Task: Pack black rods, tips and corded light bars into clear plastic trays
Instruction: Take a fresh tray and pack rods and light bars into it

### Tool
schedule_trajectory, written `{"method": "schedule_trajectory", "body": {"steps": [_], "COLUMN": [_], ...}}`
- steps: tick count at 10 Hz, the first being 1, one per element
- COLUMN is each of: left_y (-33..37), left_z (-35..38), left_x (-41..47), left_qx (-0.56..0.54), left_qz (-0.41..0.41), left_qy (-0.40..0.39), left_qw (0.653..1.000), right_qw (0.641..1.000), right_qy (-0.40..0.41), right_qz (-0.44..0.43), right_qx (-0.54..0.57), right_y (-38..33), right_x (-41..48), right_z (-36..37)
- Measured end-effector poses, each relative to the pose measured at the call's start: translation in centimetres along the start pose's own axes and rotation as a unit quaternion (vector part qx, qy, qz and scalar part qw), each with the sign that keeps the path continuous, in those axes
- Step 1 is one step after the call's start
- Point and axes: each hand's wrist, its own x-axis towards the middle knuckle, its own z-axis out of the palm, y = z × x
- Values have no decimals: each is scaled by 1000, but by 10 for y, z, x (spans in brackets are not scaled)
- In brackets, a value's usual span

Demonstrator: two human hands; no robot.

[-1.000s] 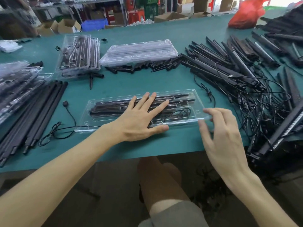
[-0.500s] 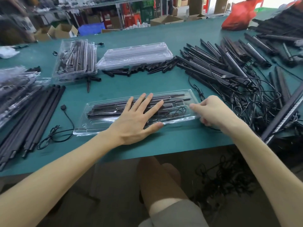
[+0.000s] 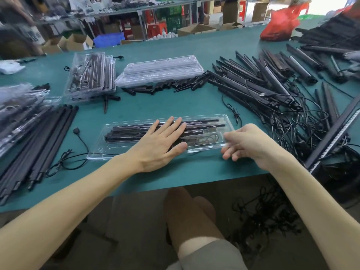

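Factory packing floor, green worktable [image 3: 194, 47], stock shelving [image 3: 124, 10], cardboard cartons [image 3: 196, 29]

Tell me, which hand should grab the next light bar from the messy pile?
Probably the right hand. It is loose and nearest the pile of corded light bars. The left hand lies flat on the clear tray, farther away.

1. We see a clear tray [image 3: 224, 118] lying flat and lengthwise, holding black rods and a coiled cord.
2. Left of it, loose rods [image 3: 39, 143] lie bundled in parallel.
3. Behind it, pointed tips [image 3: 175, 85] lie in a row, with stacked empty trays [image 3: 159, 71] beyond.
4. To its right, corded light bars [image 3: 263, 84] lie heaped, their cords tangled.
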Motion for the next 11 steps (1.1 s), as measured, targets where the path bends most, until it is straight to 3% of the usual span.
{"method": "schedule_trajectory", "body": {"steps": [5,8,11], "left_y": [1,-1,1], "left_z": [2,1,-2], "left_x": [-1,-1,-2], "left_qx": [-2,-9,-1], "left_qz": [1,2,-2], "left_qy": [17,15,9], "left_qw": [1000,1000,1000], "right_qw": [999,991,992], "right_qy": [-19,-96,-96], "right_qz": [5,34,44], "right_qx": [39,91,74], "right_y": [5,2,3], "right_x": [2,5,8], "right_z": [-3,-17,-17]}}
